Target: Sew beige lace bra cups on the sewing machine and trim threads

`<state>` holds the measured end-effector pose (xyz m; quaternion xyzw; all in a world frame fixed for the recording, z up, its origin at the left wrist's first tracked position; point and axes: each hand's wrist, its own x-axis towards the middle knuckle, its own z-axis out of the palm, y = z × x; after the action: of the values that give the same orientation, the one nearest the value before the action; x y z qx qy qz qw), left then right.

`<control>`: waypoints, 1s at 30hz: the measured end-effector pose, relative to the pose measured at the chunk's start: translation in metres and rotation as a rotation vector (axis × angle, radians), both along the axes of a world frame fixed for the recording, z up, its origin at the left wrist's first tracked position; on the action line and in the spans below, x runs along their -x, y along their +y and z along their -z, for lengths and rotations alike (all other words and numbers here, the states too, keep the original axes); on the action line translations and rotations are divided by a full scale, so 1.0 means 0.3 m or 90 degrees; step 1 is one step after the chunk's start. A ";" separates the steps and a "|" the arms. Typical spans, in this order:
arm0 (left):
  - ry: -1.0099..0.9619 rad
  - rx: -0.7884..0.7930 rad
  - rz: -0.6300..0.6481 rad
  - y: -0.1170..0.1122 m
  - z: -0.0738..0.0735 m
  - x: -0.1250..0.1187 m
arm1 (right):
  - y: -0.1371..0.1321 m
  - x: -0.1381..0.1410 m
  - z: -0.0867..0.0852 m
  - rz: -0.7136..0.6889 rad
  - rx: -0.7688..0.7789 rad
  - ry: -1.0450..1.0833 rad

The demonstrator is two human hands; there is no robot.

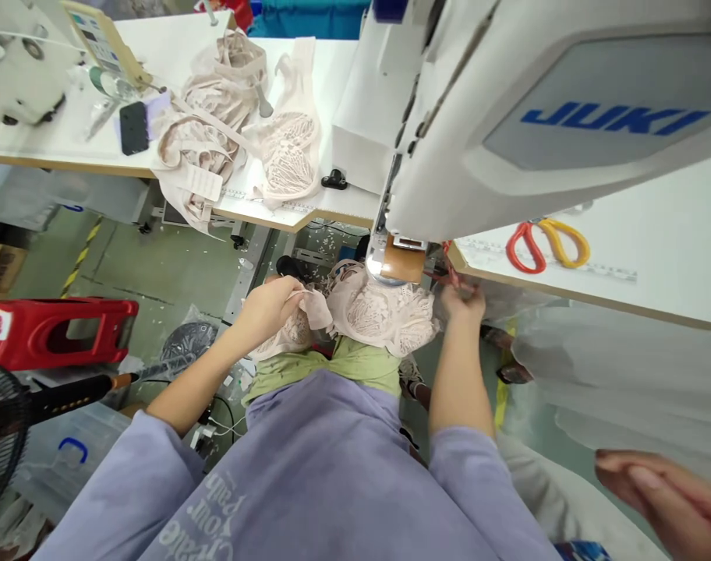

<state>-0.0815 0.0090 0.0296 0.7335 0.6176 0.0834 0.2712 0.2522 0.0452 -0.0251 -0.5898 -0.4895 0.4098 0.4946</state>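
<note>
Pinches beige lace bra fabric (368,310) at its nine o'clock with left hand (281,302). Has right hand (465,302) at three o'clock, near blurred red object (452,276); cannot tell if grasping.

My top (344,475): lavender, matte, creased across the front. My left sleeve (130,483) and right sleeve (478,483): same lavender, loose, ending near the elbows. Print (200,518) on my left front: pale, slanted letters; "your path" legible, preceding word only partly. My bottoms (361,362): light yellow-green, a few small darker marks; length hidden. Left hand (277,304), right hand (464,302): both bare.
</note>
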 end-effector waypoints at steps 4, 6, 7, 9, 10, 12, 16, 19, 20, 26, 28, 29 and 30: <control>-0.253 0.044 -0.121 0.017 0.027 0.018 | -0.067 -0.035 0.150 0.206 0.052 0.164; -0.404 0.138 -0.201 0.024 0.046 0.011 | -0.111 -0.078 0.231 0.315 0.092 0.229; -0.468 0.186 -0.235 0.027 0.054 0.006 | -0.131 -0.102 0.272 0.366 0.113 0.256; -0.555 0.243 -0.285 0.032 0.062 -0.004 | -0.166 -0.149 0.350 0.449 0.154 0.292; -0.580 0.253 -0.303 0.034 0.063 -0.009 | -0.182 -0.171 0.385 0.476 0.171 0.299; -0.611 0.254 -0.330 0.036 0.058 -0.018 | -0.216 -0.209 0.441 0.498 0.190 0.287; -0.632 0.239 -0.358 0.028 0.034 -0.034 | -0.302 -0.251 0.494 0.448 0.161 0.192; -0.617 0.225 -0.348 0.015 0.015 -0.050 | -0.367 -0.232 0.490 0.406 0.097 0.107; -0.613 0.221 -0.341 0.010 0.011 -0.055 | -0.385 -0.212 0.479 0.409 0.077 0.090; -0.588 0.177 -0.300 -0.019 -0.007 -0.091 | -0.443 0.037 0.229 0.245 0.091 -0.028; -0.575 0.149 -0.275 -0.029 -0.017 -0.104 | -0.431 0.139 0.099 0.032 0.134 -0.138; -0.567 0.135 -0.263 -0.035 -0.024 -0.111 | -0.419 0.187 0.040 -0.055 0.127 -0.172; -0.558 0.123 -0.251 -0.041 -0.031 -0.117 | -0.403 0.232 -0.012 -0.129 0.117 -0.183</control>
<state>-0.0463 -0.0032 0.0389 0.4696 0.5774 0.3762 0.5518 0.1826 -0.0757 -0.0216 -0.6323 -0.5726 0.4122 0.3200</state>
